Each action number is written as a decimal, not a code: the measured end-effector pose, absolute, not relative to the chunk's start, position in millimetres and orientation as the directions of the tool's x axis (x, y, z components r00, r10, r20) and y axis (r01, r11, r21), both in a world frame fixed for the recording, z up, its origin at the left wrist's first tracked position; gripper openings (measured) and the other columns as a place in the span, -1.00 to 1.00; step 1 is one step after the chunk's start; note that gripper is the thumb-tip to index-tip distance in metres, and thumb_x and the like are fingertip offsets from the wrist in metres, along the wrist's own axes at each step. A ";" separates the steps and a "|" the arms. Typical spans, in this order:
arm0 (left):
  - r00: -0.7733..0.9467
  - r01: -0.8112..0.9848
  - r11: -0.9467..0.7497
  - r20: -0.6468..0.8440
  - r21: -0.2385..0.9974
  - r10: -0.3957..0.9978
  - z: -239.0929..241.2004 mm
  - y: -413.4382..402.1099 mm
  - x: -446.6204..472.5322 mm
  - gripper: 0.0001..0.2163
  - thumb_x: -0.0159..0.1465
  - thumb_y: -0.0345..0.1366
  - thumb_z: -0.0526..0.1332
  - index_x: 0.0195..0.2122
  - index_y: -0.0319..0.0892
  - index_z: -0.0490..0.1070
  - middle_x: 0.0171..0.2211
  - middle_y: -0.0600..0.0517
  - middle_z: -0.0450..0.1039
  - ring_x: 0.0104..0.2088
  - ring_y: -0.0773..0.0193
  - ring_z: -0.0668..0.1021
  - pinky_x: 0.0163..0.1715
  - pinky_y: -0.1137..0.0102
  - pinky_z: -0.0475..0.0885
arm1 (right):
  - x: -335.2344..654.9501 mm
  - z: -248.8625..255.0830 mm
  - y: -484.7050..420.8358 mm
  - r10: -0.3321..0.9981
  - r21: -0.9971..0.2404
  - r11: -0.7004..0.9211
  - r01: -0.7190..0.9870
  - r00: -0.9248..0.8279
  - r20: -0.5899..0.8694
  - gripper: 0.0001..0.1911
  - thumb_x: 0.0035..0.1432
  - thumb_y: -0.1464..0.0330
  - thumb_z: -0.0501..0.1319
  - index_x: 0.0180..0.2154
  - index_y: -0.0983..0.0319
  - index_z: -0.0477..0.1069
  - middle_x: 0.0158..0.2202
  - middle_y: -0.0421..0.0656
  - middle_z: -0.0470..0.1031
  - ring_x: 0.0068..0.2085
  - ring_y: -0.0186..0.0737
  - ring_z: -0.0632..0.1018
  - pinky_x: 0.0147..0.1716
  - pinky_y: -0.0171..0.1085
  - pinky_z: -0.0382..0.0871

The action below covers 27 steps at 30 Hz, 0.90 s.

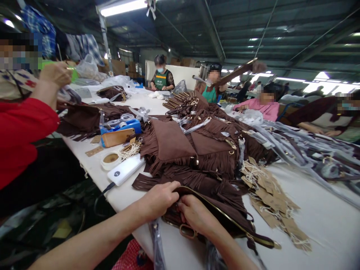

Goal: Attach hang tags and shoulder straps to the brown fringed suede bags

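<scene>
A brown fringed handbag (222, 210) lies at the near edge of the white table, its gold zipper open. My left hand (161, 200) is closed on the bag's upper edge at its left end. My right hand (197, 213) reaches into the opening, fingers curled together close to the left one; what they hold, if anything, is hidden. A gold metal ring (188, 231) hangs at the near side of the bag, below my right hand. Just behind lies a heap of similar brown fringed bags (177, 142).
Brown paper tags with white strings (272, 198) lie right of the bag. A white power bank (126, 170), a tape roll (110, 159) and a phone (118, 138) lie left. Plastic-wrapped straps (306, 153) cover the right side. A co-worker's red sleeve (25, 131) is at left; several people sit beyond.
</scene>
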<state>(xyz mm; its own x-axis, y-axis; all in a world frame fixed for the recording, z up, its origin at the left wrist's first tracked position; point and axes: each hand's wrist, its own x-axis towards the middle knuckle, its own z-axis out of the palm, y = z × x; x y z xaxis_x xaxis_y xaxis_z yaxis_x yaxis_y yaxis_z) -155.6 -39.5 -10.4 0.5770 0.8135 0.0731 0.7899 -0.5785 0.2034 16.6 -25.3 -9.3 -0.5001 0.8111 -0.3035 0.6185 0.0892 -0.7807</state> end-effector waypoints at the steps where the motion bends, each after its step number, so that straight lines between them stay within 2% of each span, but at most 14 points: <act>1: 0.587 0.790 -0.593 0.084 0.154 0.805 -12.2 -40.0 -154.6 -0.82 0.29 -0.53 0.07 -0.22 -0.21 0.45 0.08 -0.13 0.40 -0.01 0.11 0.51 -0.02 0.31 0.47 | 16.7 -9.8 -25.0 0.811 -0.783 0.093 0.615 -0.503 -0.298 -0.70 0.19 0.48 0.03 -0.59 0.21 0.24 -0.67 -0.28 0.29 -0.57 -0.32 0.34 -0.51 -0.33 0.12; 4: 0.596 0.789 -0.603 0.095 0.115 0.797 -16.3 -42.2 -154.6 -0.85 0.33 -0.47 0.09 -0.26 -0.23 0.45 -0.03 -0.14 0.45 -0.09 0.10 0.53 -0.12 0.29 0.51 | 17.1 -11.4 -25.2 0.811 -0.798 0.114 0.592 -0.520 -0.270 -0.71 0.17 0.51 0.03 -0.59 0.21 0.24 -0.66 -0.29 0.28 -0.56 -0.33 0.34 -0.50 -0.35 0.12; 8: 0.612 0.780 -0.621 0.115 0.075 0.783 -18.7 -44.1 -156.8 -0.87 0.37 -0.36 0.13 -0.28 -0.21 0.46 -0.04 -0.11 0.43 -0.12 0.12 0.52 -0.14 0.28 0.51 | 17.1 -12.7 -27.1 0.802 -0.816 0.122 0.565 -0.540 -0.254 -0.73 0.18 0.52 0.00 -0.54 0.20 0.24 -0.66 -0.31 0.26 -0.59 -0.34 0.33 -0.55 -0.37 0.13; 13: 0.568 0.818 -0.575 0.129 0.020 0.813 -13.9 -45.2 -151.1 -0.89 0.35 -0.45 0.12 -0.23 -0.29 0.44 -0.05 -0.17 0.44 -0.14 0.14 0.53 -0.15 0.30 0.51 | 16.8 -9.1 -30.8 0.830 -0.793 0.169 0.585 -0.518 -0.205 -0.69 0.20 0.52 -0.01 -0.57 0.19 0.20 -0.64 -0.25 0.30 -0.56 -0.29 0.38 -0.50 -0.34 0.15; 16: 0.584 0.810 -0.586 0.135 -0.030 0.800 2.6 -48.8 -149.1 -0.87 0.34 -0.48 0.10 -0.25 -0.30 0.44 0.01 -0.22 0.43 -0.11 0.08 0.52 -0.15 0.24 0.51 | 21.3 -5.7 -36.2 0.878 -0.752 0.230 0.618 -0.465 -0.115 -0.73 0.22 0.53 -0.02 -0.51 0.19 0.22 -0.55 -0.19 0.35 -0.48 -0.23 0.38 -0.42 -0.28 0.13; 18: 0.619 0.784 -0.613 0.192 -0.094 0.762 18.9 -52.6 -148.5 -0.87 0.34 -0.47 0.10 -0.25 -0.30 0.44 0.09 -0.24 0.38 -0.02 0.03 0.48 -0.11 0.21 0.48 | 26.1 -4.6 -40.0 0.888 -0.733 0.314 0.604 -0.459 0.002 -0.78 0.22 0.53 -0.04 -0.42 0.20 0.25 -0.50 -0.17 0.35 -0.45 -0.22 0.36 -0.41 -0.26 0.11; 21: 0.635 0.768 -0.622 0.315 -0.154 0.705 42.5 -58.1 -142.6 -0.86 0.33 -0.46 0.09 -0.18 -0.32 0.43 0.16 -0.25 0.32 0.09 -0.02 0.40 -0.02 0.16 0.43 | 32.0 -4.5 -42.8 0.835 -0.765 0.459 0.452 -0.513 0.198 -0.77 0.28 0.45 -0.07 -0.38 0.20 0.29 -0.48 -0.20 0.35 -0.45 -0.24 0.36 -0.43 -0.30 0.13; 24: 0.566 0.811 -0.578 0.374 -0.093 0.734 54.7 -61.4 -130.0 -0.86 0.33 -0.46 0.08 -0.19 -0.30 0.42 0.09 -0.21 0.38 0.01 0.02 0.44 -0.03 0.19 0.44 | 34.2 -3.9 -42.6 0.825 -0.848 0.442 0.293 -0.505 0.255 -0.71 0.36 0.31 -0.04 -0.38 0.20 0.34 -0.47 -0.23 0.35 -0.44 -0.28 0.38 -0.42 -0.35 0.21; 27: 0.446 0.869 -0.493 0.371 0.038 0.814 52.7 -64.7 -118.1 -0.86 0.31 -0.50 0.06 -0.25 -0.23 0.39 -0.11 -0.11 0.45 -0.17 0.12 0.48 -0.16 0.28 0.48 | 35.4 -3.2 -41.9 0.832 -0.857 0.471 0.210 -0.428 0.352 -0.80 0.32 0.29 0.09 -0.26 0.19 0.46 -0.33 -0.19 0.44 -0.28 -0.24 0.46 -0.24 -0.35 0.31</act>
<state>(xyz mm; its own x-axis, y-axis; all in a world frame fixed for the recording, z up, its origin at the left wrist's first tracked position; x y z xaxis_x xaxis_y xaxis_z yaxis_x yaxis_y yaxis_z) -118.1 -64.7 52.7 0.4463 0.8144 0.3709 0.8690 -0.4933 0.0376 35.4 -41.9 -3.2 -0.4285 0.8321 0.3522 0.2098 0.4707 -0.8570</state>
